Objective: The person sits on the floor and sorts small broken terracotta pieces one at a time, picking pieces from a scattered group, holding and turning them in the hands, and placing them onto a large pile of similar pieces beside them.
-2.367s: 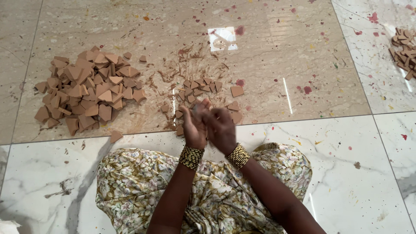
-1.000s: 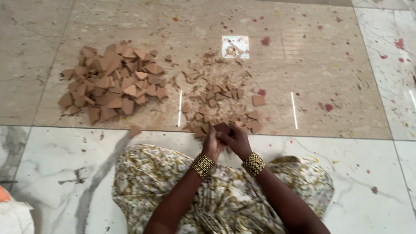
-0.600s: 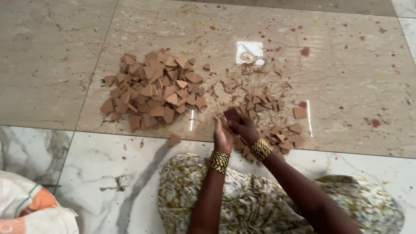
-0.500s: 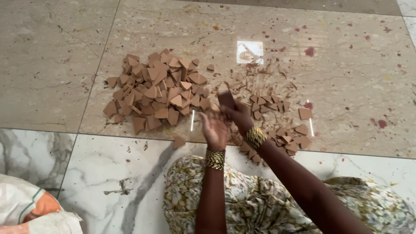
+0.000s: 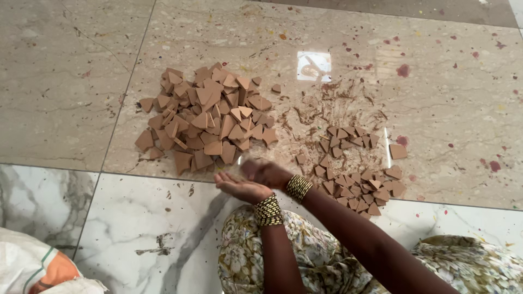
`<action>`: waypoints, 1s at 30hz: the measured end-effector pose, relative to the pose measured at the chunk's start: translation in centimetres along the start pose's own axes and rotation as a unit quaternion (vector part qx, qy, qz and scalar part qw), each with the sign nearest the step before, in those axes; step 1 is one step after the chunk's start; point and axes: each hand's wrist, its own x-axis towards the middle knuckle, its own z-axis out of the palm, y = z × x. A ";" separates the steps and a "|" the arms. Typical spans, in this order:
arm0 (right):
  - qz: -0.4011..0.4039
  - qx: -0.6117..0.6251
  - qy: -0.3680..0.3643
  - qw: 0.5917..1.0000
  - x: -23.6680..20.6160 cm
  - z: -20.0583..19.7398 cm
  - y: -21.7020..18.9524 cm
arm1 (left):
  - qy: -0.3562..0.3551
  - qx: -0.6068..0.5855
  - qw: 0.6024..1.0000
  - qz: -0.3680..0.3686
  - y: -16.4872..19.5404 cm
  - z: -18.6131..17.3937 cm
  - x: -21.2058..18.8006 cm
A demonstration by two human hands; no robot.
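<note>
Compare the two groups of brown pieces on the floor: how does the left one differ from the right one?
The left pile is heaped, pieces stacked on each other; the right group lies mostly flat, one layer deep. The left pile's pieces look larger; the right group's look smaller and sit among brown crumbs. The left hand and right hand are beside the left pile's near edge. Both are brown, roughly triangular pieces on the stone floor.
</note>
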 end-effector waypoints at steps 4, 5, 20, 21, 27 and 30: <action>0.038 0.131 -0.001 0.991 0.8 2.9 -1.2 | 0.029 0.079 0.996 0.027 0.0 -0.3 0.6; 0.174 0.319 0.025 0.931 1.0 3.2 -1.7 | 0.033 0.093 0.995 0.031 0.0 -0.2 0.7; 0.139 0.261 0.345 0.891 -19.8 -14.6 5.2 | -0.161 0.269 0.903 -0.293 -7.4 -0.5 -6.0; 0.149 0.278 0.357 0.879 -22.0 -15.3 6.2 | -0.182 0.283 0.891 -0.306 -8.4 -0.9 -6.9; 0.212 0.224 0.430 0.848 -30.2 -15.3 8.8 | -0.317 0.364 0.851 -0.209 -10.6 -3.9 -10.7; 0.144 0.312 0.514 0.786 -29.9 -16.3 8.5 | -0.341 0.460 0.798 -0.188 -10.5 -4.3 -12.4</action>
